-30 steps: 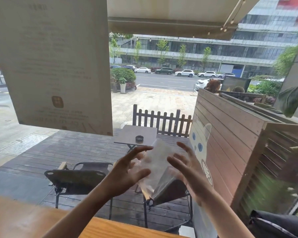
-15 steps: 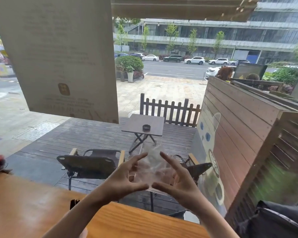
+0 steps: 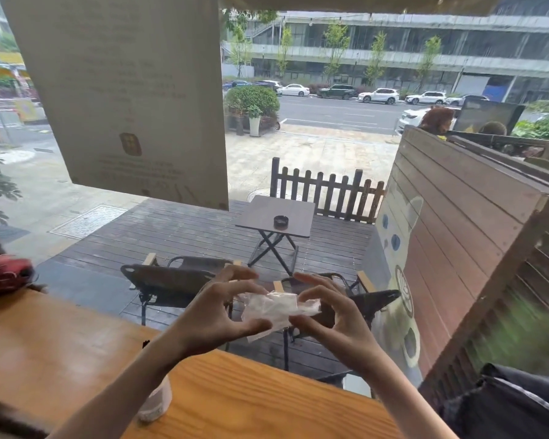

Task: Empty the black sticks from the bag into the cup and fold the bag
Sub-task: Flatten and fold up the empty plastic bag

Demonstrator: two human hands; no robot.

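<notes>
While both hands hover at the lower centre of the frame above the wooden counter [image 3: 267,403], the crumpled clear bag [image 3: 274,307] sits between them, pinched by the left hand [image 3: 217,315] and right hand [image 3: 333,318] with curled fingertips.

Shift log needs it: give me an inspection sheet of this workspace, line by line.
Surface: wooden counter at a window, bare grain showing.
Job's things: clear bag crumpled small, held above the counter's far edge; no sticks seen in it; white cup mostly hidden under the left forearm.
Clutter: blurred red object at far left; dark bag at right.
Grippers: left hand and right hand both pinch the bag.
Cables: nothing seen.
Surroundings: paper notice on the glass; outdoor table, chairs, street beyond.
</notes>
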